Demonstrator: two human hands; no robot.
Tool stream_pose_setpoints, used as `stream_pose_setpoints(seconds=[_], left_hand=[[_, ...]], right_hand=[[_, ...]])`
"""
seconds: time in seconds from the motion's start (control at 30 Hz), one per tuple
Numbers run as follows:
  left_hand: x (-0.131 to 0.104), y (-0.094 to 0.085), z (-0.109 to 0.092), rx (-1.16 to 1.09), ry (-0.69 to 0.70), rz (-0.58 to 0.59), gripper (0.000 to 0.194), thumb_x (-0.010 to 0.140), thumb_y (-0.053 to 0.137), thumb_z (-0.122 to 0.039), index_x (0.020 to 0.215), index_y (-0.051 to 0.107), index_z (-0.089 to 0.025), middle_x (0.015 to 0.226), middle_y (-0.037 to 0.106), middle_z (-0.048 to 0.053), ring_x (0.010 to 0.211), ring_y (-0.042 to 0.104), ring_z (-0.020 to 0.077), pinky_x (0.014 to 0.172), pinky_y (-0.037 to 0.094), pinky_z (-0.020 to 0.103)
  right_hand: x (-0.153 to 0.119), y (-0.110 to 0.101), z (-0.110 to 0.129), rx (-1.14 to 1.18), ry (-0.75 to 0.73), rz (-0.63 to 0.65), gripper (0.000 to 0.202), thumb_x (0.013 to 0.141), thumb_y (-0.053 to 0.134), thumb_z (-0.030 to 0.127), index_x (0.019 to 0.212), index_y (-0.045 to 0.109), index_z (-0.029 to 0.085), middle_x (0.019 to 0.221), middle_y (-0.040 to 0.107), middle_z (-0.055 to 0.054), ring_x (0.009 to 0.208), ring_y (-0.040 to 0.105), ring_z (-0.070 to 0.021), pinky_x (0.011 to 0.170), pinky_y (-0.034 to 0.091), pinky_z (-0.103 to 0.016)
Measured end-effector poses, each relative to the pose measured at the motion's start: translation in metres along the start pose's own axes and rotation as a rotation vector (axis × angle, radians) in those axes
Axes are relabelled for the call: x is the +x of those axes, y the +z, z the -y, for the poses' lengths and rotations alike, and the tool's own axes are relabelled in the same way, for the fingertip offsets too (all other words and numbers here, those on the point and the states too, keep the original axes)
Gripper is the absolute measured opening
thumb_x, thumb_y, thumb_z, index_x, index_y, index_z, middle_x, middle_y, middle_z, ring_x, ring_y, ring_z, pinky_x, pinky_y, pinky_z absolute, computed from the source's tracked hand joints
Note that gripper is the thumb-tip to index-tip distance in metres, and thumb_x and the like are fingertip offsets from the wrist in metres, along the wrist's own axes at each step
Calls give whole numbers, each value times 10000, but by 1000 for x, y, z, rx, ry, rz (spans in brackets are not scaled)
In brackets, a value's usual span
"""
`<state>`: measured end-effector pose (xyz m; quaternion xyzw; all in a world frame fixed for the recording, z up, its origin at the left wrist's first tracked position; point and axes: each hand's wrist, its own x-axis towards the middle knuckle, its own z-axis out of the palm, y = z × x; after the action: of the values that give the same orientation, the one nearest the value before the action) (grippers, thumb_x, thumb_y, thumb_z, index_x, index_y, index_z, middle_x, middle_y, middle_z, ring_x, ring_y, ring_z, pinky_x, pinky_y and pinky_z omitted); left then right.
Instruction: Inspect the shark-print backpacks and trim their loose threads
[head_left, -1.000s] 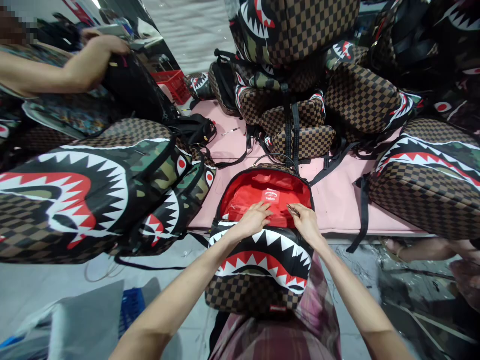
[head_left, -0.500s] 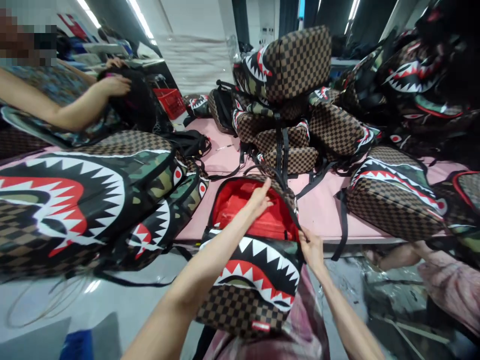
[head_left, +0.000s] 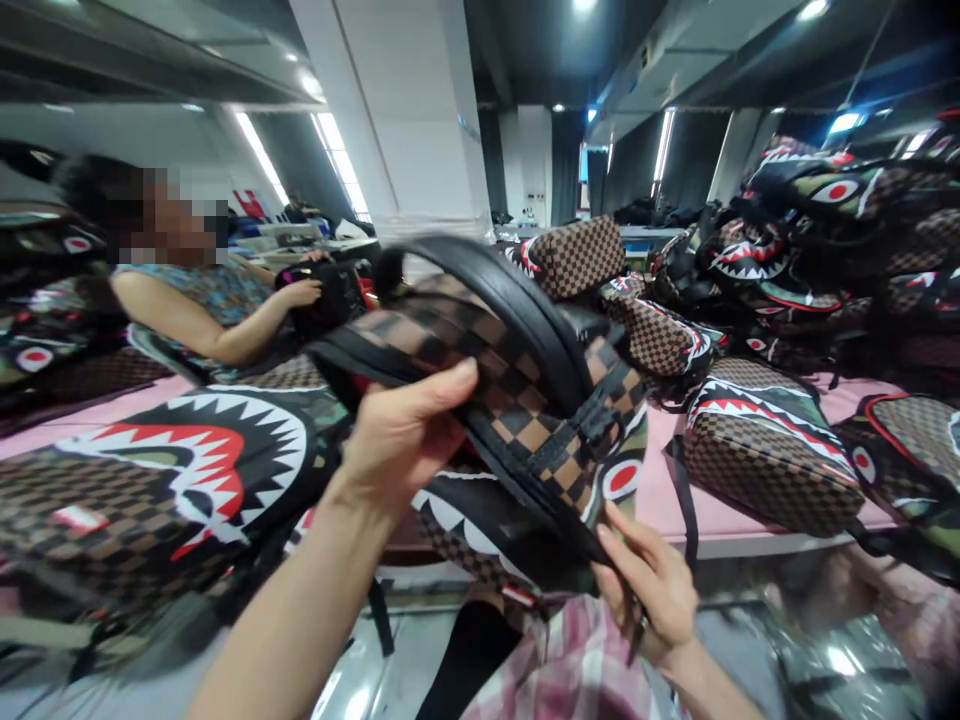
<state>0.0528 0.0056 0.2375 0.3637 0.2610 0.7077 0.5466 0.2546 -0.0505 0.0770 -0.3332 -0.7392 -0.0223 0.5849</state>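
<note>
A brown checkered backpack (head_left: 517, 390) with a shark-mouth front and a black top handle is held up, tilted, close to the camera. My left hand (head_left: 409, 430) grips the edge of its opening, thumb on the checkered top panel and fingers inside. At the bag's right side, beside the red-and-white eye, my right hand (head_left: 649, 580) pinches the edge near the zipper. A small dark item, too blurred to name, shows under the right fingers. The lower front of the bag hangs over the lap.
Large shark-mouth backpacks (head_left: 150, 480) lie at left on the pink table (head_left: 667, 455). More checkered bags (head_left: 772, 450) are at right, with a tall pile behind. A seated person (head_left: 217, 310) handles a black bag at back left. Another person's arm shows at lower right.
The bag's top has been lifted toward the camera, hiding most of the red lining. My left hand has moved from inside the bag to its edge. The view has tipped upward.
</note>
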Motion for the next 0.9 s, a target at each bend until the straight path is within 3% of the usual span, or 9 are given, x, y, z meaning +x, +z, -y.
stream_pose_setpoints(seconds=[0.1,0.2,0.37,0.47,0.63,0.8,0.9], left_hand=[[24,-21,37,30,-141,-53,382,628,660,-6,978,620,-154,807,697,19,794,673,204,750,579,331],[43,-41,57,-2,-143,-148,256,703,639,-67,950,609,-129,779,691,25,744,672,171,750,574,316],[47,-55,50,30,-170,-99,183,725,648,-123,904,609,-125,758,684,29,687,669,159,705,575,307],[43,-59,43,59,-187,-111,148,726,658,-152,864,610,-128,746,681,31,656,665,155,675,575,303],[24,-60,36,59,-217,-121,197,733,672,-239,874,618,-113,717,678,47,627,657,162,626,576,289],[7,-47,40,100,-197,-76,322,625,762,-276,872,612,-135,774,679,44,626,650,164,597,567,288],[11,-45,44,181,-136,-47,399,536,808,-247,868,620,-130,827,684,49,632,645,167,600,556,293]], right_hand=[[9,17,-12,85,-14,-24,373,812,558,111,1160,577,245,979,661,-91,880,645,-197,685,560,-299],[44,29,-19,33,35,-61,395,836,555,172,1225,516,225,1050,609,-110,978,605,-203,759,539,-301],[98,52,-14,-155,69,78,426,810,588,411,1180,564,202,921,588,-79,746,614,-154,604,500,-216],[104,63,-10,-131,-4,144,321,839,549,314,1133,586,192,859,592,-59,675,594,-130,570,472,-200],[93,70,-14,-5,-108,54,303,840,471,145,1121,573,185,788,584,-42,634,571,-121,542,462,-212],[92,72,-16,33,-137,12,254,856,496,165,1100,564,188,746,555,-27,612,552,-118,542,463,-219],[107,63,-15,42,-27,-28,203,853,543,269,1043,574,202,780,562,-31,689,574,-141,606,484,-245]])
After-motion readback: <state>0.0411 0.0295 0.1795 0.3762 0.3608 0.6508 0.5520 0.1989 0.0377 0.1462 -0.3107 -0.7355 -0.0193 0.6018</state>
